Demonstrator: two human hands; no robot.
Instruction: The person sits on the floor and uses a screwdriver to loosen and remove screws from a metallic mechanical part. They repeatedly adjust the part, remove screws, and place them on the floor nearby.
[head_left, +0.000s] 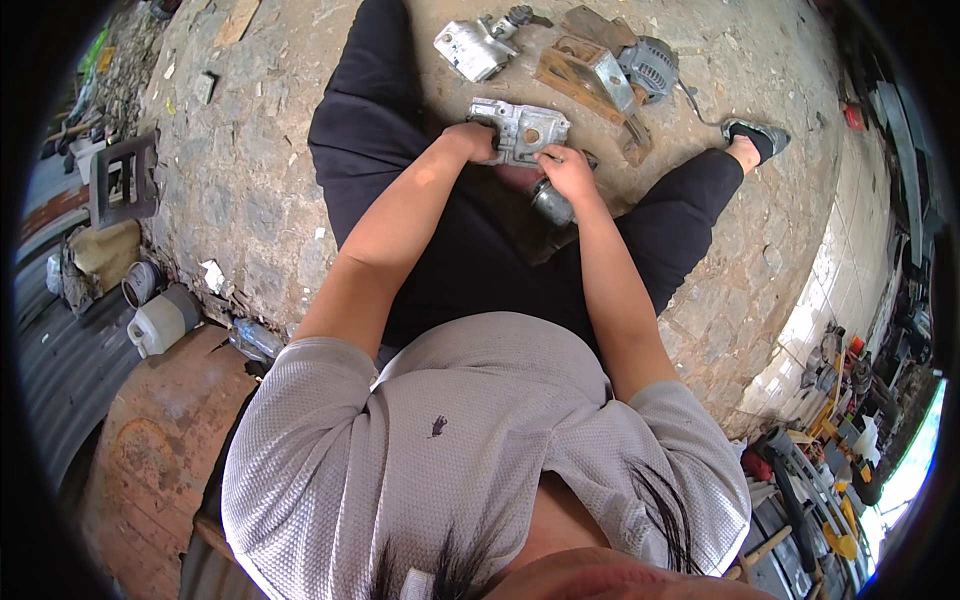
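Between my spread legs is a silver cast-metal housing (pixel 520 132) with a round opening in its top face. My left hand (pixel 473 142) is closed around its left end, the fingertips hidden behind the metal. My right hand (pixel 567 170) pinches the lower right corner of the same housing, thumb and fingers bent together. Just below the right hand is a dark-and-silver cylindrical part (pixel 552 203); whether it is joined to the housing I cannot tell. Farther off on the ground lies a second silver casting (pixel 472 50).
Right of that casting are a rusty block-shaped metal part (pixel 585 75) and a grey finned motor-like part (pixel 652 68). A whitish jug (pixel 163 320) and a rusty sheet (pixel 150 440) lie at left. Assorted tools (pixel 810 480) crowd the lower right.
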